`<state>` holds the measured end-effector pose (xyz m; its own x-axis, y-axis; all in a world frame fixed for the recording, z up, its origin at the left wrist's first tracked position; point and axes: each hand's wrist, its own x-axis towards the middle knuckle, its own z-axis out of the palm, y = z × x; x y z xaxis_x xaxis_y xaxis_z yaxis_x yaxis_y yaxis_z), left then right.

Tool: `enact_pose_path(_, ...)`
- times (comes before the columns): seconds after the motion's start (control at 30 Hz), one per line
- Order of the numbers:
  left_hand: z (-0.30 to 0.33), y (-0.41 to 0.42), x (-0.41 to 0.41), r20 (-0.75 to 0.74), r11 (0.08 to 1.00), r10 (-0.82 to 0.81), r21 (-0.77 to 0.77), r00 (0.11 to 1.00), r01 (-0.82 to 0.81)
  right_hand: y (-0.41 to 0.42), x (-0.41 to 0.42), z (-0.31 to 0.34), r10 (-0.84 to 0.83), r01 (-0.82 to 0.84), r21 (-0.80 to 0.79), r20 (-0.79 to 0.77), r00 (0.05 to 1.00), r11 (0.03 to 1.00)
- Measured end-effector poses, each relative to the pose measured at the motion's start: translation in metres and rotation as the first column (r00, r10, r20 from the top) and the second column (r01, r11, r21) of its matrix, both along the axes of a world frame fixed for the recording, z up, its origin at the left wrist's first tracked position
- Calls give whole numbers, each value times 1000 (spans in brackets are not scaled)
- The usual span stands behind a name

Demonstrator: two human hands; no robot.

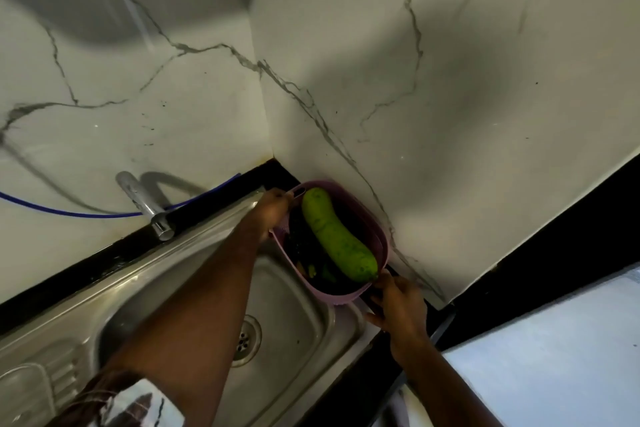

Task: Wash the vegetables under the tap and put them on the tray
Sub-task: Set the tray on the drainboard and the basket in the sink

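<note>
You have one pink basket point(349, 293) at frame centre, at the right corner of the steel sink point(298, 295). It contains one large green gourd point(337, 236) lying on darker vegetables too dim to count. Your left hand point(273, 211) grips the far rim; your right hand point(398, 305) grips the near rim. One tap point(145, 206) stands left, against marble walls; the tabletop point(69, 277) is black.

A basket point(346, 293) is held in the corner where two walls meet, over the right rear edge of the sink point(194, 253). A gourd point(337, 234) lies in it, on top of smaller vegetables point(304, 246). The left hand point(273, 210) is placed at the basket's far rim, the right hand point(398, 305) at its near rim. The tap point(145, 204) is mounted behind the sink, left of the basket. A drain point(246, 340) is set in the sink floor.
</note>
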<state>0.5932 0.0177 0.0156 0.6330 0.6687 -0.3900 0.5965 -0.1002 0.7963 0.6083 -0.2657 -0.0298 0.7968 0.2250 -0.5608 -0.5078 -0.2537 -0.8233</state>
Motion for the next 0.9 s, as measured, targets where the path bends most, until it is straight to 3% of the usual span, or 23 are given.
enact_pose_path(0.23, -2, -4, -36, 127, 959, 217, -212, 968, -187, 23, -5, 2, 44, -46, 47, 40, 998, 998)
enact_pose_path(0.33, -12, 0, -79, 137, 882, 360, -372, 923, -289, 36, -5, 7, 108, -110, 87, 21, 994, 990)
enact_pose_path(0.47, -32, 11, -154, 25, 794, 557, -308, 830, -524, 88, -2, 16, 280, -279, -20, 96, 955, 960)
enact_pose_path(0.57, -54, 10, -207, 15, 683, 693, -334, 721, -649, 137, -3, 11, 449, -444, -110, 28, 893, 889)
enact_pose_path(0.73, -119, 4, -267, 42, 542, 816, -403, 577, -737, 181, -32, -25, 587, -588, -62, -38, 809, 806)
enact_pose_path(0.8, -139, -3, -273, 34, 523, 831, -390, 555, -758, 192, -41, -54, 595, -601, -82, -84, 799, 795)
enact_pose_path(0.9, -163, -11, -274, 18, 514, 836, -376, 549, -771, 209, -45, -101, 620, -610, -189, -6, 785, 770)
